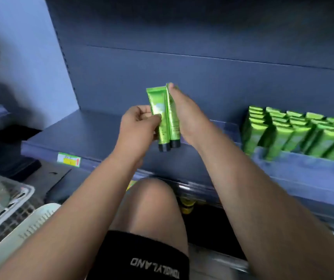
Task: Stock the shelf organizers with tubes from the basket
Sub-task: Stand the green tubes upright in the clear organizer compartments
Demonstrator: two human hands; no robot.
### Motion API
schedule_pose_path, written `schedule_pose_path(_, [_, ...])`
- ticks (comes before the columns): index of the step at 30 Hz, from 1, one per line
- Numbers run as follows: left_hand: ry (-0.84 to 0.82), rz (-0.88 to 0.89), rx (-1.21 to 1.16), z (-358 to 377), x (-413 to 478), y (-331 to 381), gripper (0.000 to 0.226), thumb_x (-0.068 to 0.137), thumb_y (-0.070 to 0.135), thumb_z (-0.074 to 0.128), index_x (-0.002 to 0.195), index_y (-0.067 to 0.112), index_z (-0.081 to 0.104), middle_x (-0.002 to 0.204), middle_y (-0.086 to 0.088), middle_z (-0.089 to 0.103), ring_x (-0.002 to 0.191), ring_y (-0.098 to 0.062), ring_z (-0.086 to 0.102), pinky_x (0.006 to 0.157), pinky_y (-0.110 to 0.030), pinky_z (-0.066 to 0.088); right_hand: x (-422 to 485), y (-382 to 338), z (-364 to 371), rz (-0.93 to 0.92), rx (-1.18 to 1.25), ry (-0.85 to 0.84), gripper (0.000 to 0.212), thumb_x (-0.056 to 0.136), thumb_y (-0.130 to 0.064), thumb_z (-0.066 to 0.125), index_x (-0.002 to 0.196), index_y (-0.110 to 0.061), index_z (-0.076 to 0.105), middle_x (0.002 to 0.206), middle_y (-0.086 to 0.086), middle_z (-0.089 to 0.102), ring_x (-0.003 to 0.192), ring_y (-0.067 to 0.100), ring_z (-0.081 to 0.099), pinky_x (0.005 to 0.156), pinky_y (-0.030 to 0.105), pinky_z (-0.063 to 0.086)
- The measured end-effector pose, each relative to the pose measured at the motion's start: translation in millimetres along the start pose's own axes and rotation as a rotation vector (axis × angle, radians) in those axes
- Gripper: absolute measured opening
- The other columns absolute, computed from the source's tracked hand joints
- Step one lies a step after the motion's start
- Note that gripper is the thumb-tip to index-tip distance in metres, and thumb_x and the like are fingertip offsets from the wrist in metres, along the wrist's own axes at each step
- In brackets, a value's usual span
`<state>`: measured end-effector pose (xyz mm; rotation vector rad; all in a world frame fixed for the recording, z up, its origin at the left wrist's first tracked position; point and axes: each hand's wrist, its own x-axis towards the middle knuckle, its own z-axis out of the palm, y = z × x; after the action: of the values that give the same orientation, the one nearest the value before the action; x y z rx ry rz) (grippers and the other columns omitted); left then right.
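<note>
Dark blue shelving fills our head view: a shelf with a back panel behind it and a yellow-green price label on its front edge. We note two green tubes held upright above the middle of the shelf, side by side and touching, black caps down and crimped ends up. Left hand: fingers curled, pinching the left-side tube at mid-body. Right hand: laid along the right-side tube and gripping it, with one fingertip at its crimped top. At the right end of the shelf, an organizer with a clear front wall holds stocked tubes of the same green, standing in close rows and leaning back. We record a white slotted basket at lower left, well apart from both hands; its contents are too blurred to tell. A bare knee and black shorts show below the forearms.
</note>
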<state>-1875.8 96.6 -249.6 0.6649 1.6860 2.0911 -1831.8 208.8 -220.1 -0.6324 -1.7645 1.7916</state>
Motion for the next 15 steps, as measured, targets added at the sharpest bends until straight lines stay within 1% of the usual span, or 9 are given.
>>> schedule_pose_path(2, [-0.095,-0.006,0.028,39,-1,4,0.019,0.094,0.002,0.062,0.113,-0.001,0.062,0.102,-0.023,0.072,0.080,-0.023,0.071,0.073,-0.045,0.064,-6,-11,-50,-0.028,0.004,0.127,0.033,0.093,-0.050,0.052,0.096,-0.019,0.064,0.091,0.007,0.068,0.088,0.027,0.067,0.097,0.054,0.054])
schedule_pose_path(4, [-0.190,-0.013,0.046,76,-7,6,0.026,0.094,0.001,0.063,0.119,0.001,0.060,0.110,-0.024,0.071,0.082,-0.024,0.073,0.074,-0.045,0.064,-19,-19,-97,-0.102,-0.094,0.222,0.031,0.085,-0.047,0.053,0.088,-0.019,0.063,0.088,0.006,0.066,0.087,0.023,0.063,0.097,0.051,0.052])
schedule_pose_path(5, [-0.233,-0.016,0.052,95,-11,6,0.030,0.093,-0.001,0.062,0.122,0.004,0.059,0.111,-0.025,0.070,0.084,-0.027,0.073,0.077,-0.048,0.064,-27,-21,-120,-0.131,-0.122,0.251,0.028,0.085,-0.046,0.056,0.086,-0.019,0.064,0.090,0.007,0.068,0.088,0.023,0.063,0.094,0.045,0.052])
schedule_pose_path(7, [-0.301,-0.013,0.081,130,-18,5,0.033,0.091,-0.002,0.061,0.121,0.013,0.060,0.104,-0.022,0.068,0.085,-0.030,0.071,0.081,-0.054,0.062,-47,-29,-162,-0.157,-0.163,0.321,0.021,0.093,-0.038,0.063,0.081,-0.021,0.060,0.086,0.000,0.068,0.085,0.015,0.063,0.079,0.033,0.047])
schedule_pose_path(9, [-0.335,-0.011,0.109,161,-21,2,0.025,0.091,0.002,0.062,0.112,0.016,0.063,0.094,-0.011,0.063,0.082,-0.024,0.065,0.084,-0.057,0.060,-64,-36,-205,-0.204,-0.204,0.371,0.026,0.095,-0.030,0.065,0.074,-0.022,0.052,0.069,-0.004,0.049,0.065,0.014,0.046,0.065,0.031,0.036])
schedule_pose_path(10, [-0.349,-0.015,0.120,175,-23,1,0.020,0.091,0.006,0.065,0.110,0.014,0.063,0.094,-0.009,0.061,0.081,-0.023,0.062,0.086,-0.059,0.058,-72,-38,-226,-0.245,-0.211,0.384,0.027,0.095,-0.027,0.065,0.073,-0.022,0.049,0.067,-0.003,0.041,0.065,0.017,0.039,0.064,0.031,0.033])
schedule_pose_path(12, [-0.382,0.002,0.148,199,-26,0,0.015,0.089,0.015,0.070,0.102,0.012,0.062,0.092,-0.008,0.061,0.079,-0.022,0.059,0.087,-0.057,0.057,-87,-41,-260,-0.290,-0.207,0.423,0.024,0.093,-0.023,0.068,0.078,-0.016,0.050,0.071,0.003,0.039,0.071,0.019,0.037,0.069,0.033,0.034])
schedule_pose_path(13, [-0.402,0.030,0.169,209,-28,1,0.016,0.087,0.019,0.073,0.097,0.012,0.061,0.090,-0.008,0.062,0.078,-0.021,0.058,0.082,-0.053,0.058,-94,-41,-275,-0.298,-0.208,0.450,0.022,0.092,-0.022,0.069,0.082,-0.013,0.051,0.074,0.006,0.040,0.072,0.020,0.040,0.070,0.035,0.036])
schedule_pose_path(15, [-0.446,0.084,0.207,228,-31,1,0.020,0.086,0.020,0.076,0.087,0.013,0.057,0.085,-0.009,0.061,0.077,-0.020,0.055,0.071,-0.040,0.049,-106,-37,-301,-0.311,-0.219,0.503,0.019,0.092,-0.018,0.069,0.085,-0.012,0.053,0.078,0.009,0.045,0.073,0.019,0.048,0.068,0.035,0.043])
